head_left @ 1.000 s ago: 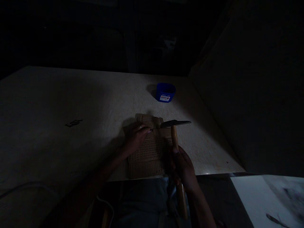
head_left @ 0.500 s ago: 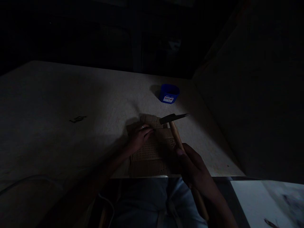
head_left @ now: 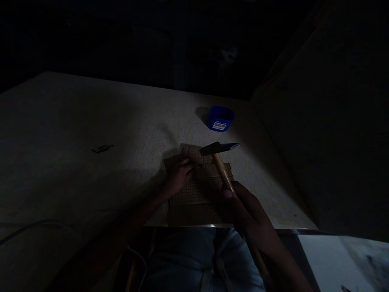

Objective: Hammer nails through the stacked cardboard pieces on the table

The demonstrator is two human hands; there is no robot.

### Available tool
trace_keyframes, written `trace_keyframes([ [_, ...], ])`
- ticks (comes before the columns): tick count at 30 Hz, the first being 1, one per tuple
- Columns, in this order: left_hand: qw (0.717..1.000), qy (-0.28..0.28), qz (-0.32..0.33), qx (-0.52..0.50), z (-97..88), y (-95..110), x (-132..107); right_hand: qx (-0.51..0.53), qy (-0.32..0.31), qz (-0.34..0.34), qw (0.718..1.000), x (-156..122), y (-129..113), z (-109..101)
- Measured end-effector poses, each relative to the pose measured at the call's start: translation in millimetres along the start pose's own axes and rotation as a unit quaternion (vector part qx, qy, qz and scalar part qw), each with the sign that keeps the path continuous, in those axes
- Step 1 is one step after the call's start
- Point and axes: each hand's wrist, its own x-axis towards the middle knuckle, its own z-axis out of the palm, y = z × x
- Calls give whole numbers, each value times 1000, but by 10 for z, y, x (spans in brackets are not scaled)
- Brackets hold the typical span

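Note:
My right hand (head_left: 247, 211) is wrapped round the wooden handle of a hammer (head_left: 223, 172). The hammer's dark metal head hangs above the far part of a brown piece of cardboard (head_left: 190, 194) with rows of small holes, which lies at the table's front edge. My left hand (head_left: 179, 175), with a ring on one finger, rests on the cardboard's left side. Its thumb and fingertips are pinched together at a small dark tip, too dim to name, just left of the hammer head. Shadow covers much of the cardboard's right side.
Several thin dark nail-like pieces (head_left: 103, 149) lie in a loose pile on the pale table (head_left: 142, 117) at left. Beyond the hammer stands a blue plastic tub (head_left: 220, 119) with a label. A dark upright panel (head_left: 328, 142) borders the right side. A cable (head_left: 39, 223) runs at lower left.
The hammer head has moved a little left over the cardboard and tilted. My left hand keeps its place on the cardboard. The whole view has shifted slightly.

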Motion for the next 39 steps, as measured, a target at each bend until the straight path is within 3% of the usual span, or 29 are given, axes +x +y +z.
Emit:
trace_keyframes([
  [5, 1000, -8, -2, 11, -17, 18, 4, -9, -32, 13, 999, 33, -8, -25],
  [12, 1000, -8, 29, -8, -17, 13, 6, -40, -11, 45, 998, 106, 163, 91],
  [17, 998, 9, 48, -28, 7, 12, 21, -67, -27, 68, 995, 171, 171, 21],
  [21, 999, -14, 29, -29, -3, 16, 37, -65, -7, 36, 997, 129, 146, -23],
  [24, 999, -23, 8, -27, -20, 21, 49, -78, -42, 51, 995, 131, 171, -1],
  [27, 999, -17, -1, -35, -32, 28, 60, -68, -64, 63, 994, 134, 211, -6],
  [32, 998, -8, -2, -65, -26, 34, 73, -59, -20, 39, 997, 151, 229, -40],
  [36, 998, 2, -14, -63, -22, 28, 72, -60, -58, 41, 996, 207, 173, -27],
  [39, 998, 5, -24, -65, -31, 34, 71, -50, -47, 39, 997, 203, 131, -10],
])
